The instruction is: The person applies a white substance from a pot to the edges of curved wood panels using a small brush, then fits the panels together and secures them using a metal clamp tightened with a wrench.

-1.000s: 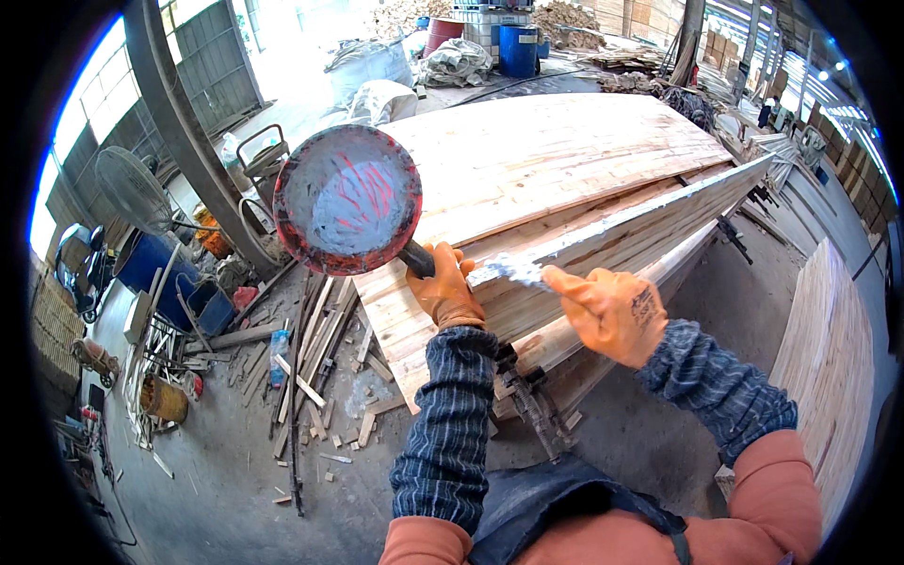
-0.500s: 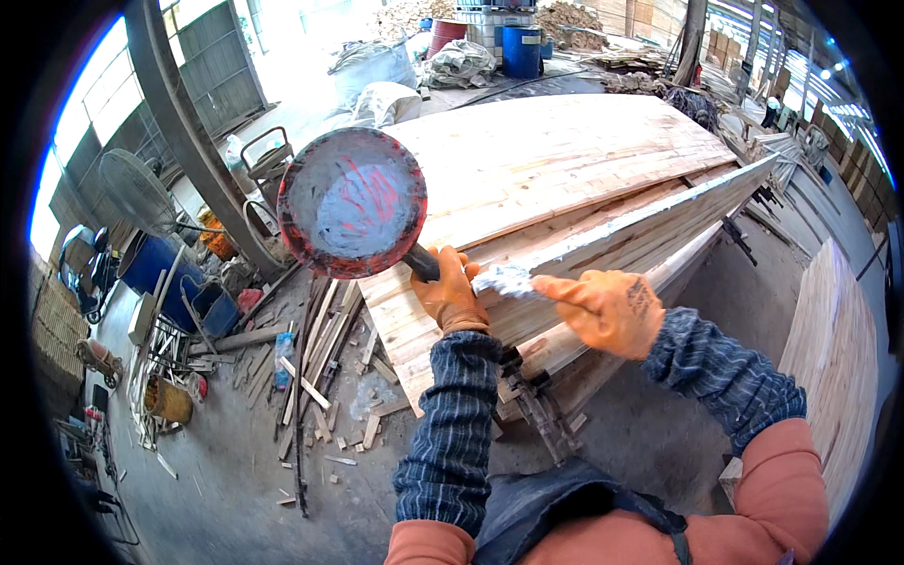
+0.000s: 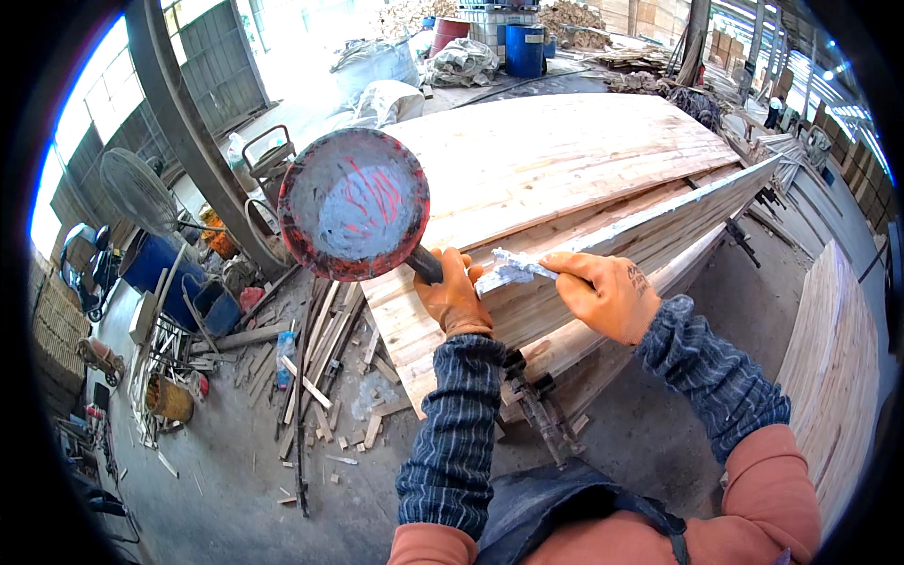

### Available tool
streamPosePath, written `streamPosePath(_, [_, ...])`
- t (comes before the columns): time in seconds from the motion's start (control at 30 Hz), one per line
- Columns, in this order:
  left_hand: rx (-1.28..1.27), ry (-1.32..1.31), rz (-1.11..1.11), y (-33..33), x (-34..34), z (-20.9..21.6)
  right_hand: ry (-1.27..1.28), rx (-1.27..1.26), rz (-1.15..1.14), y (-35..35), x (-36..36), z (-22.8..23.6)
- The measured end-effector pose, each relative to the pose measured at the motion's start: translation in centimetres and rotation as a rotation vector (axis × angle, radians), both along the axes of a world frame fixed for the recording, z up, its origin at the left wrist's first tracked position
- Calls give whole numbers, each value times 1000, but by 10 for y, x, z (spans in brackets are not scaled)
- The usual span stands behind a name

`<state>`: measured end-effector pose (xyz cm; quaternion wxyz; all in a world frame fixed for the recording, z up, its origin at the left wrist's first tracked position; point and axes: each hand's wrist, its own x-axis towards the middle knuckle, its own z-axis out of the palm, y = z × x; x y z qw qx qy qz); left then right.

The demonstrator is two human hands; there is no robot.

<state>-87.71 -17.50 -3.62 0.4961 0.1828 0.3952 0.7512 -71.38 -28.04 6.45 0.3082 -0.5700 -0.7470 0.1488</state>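
My left hand [image 3: 454, 294], in an orange glove, is wrapped round the dark handle of a round pan [image 3: 303, 247] with a red-flecked rim. Its inside faces me, smeared with grey-white paste and red streaks. In my orange-gloved right hand [image 3: 607, 297] is a small tool [image 3: 516, 266] thickly coated in white paste; the coating hides whether it is a brush or a scraper. The tool lies over the near end of an upright wooden panel [image 3: 650, 231], whose top edge carries white paste. Behind it lies a wide panel of joined planks [image 3: 556, 141].
Metal clamp bars [image 3: 544, 419] stick out below the near end of the panels. Wood offcuts [image 3: 320, 377] litter the floor at left, near a steel post [image 3: 193, 122] and a fan [image 3: 137, 188]. Another plank panel [image 3: 833, 367] stands at right. Blue barrels [image 3: 524, 51] stand at the back.
My right hand has shifted slightly and turned, and the pasted tool now shows more clearly, tilted at the panel's near end. My left hand and the pan have barely moved.
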Motion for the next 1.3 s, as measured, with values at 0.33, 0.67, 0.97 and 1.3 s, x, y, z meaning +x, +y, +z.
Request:
streamPosePath(0.33, [0, -27, 1, -2, 2, 5, -148, -9, 139, -16, -6, -2])
streamPosePath(0.67, [-11, 11, -2, -1, -1, -1, -326, 233, 158, -29, 33, -3])
streamPosePath(0.97, [25, 11, 15, 0, 2, 1, 16, -26, 94, -3, -7, -2])
streamPosePath(1.3, [101, -104, -35, -1, -5, -10, -318, 105, 173, -14, -19, -7])
